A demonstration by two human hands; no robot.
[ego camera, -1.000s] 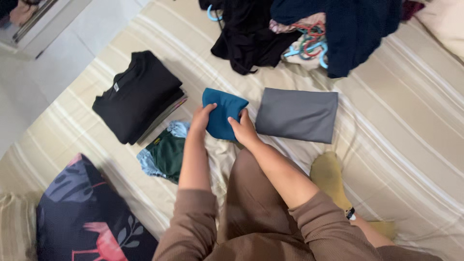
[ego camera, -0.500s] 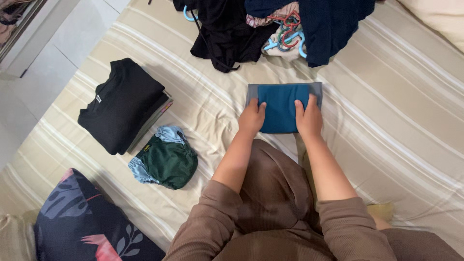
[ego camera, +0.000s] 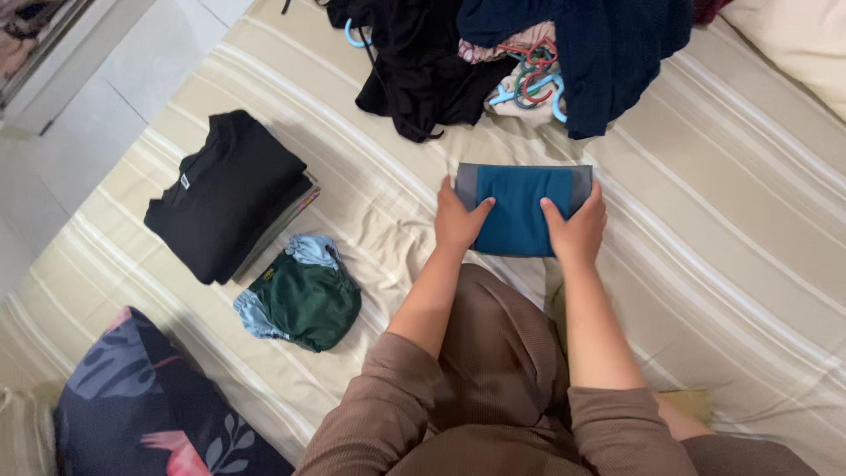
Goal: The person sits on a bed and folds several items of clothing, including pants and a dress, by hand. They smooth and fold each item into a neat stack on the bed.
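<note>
We have the folded teal garment (ego camera: 520,210) lying flat on top of the folded grey garment (ego camera: 466,182), both resting on the striped bed sheet (ego camera: 723,220) just in front of our knees. Our left hand (ego camera: 458,220) lies with fingers together, flat on the teal piece's left edge, and our right hand (ego camera: 579,227) lies the same way on its right edge; neither is pinching the cloth. The grey shows as a narrow border at the left, right and top, so the two pieces sit nearly square. To do this well, we judge that the palms should press evenly from both sides, keeping the edges lined up and the folds from springing open. The black folded stack (ego camera: 225,194) and the green bundle (ego camera: 304,295) lie well apart to our left, and the unsorted heap of clothes and hangers (ego camera: 529,62) is beyond the pair.
</note>
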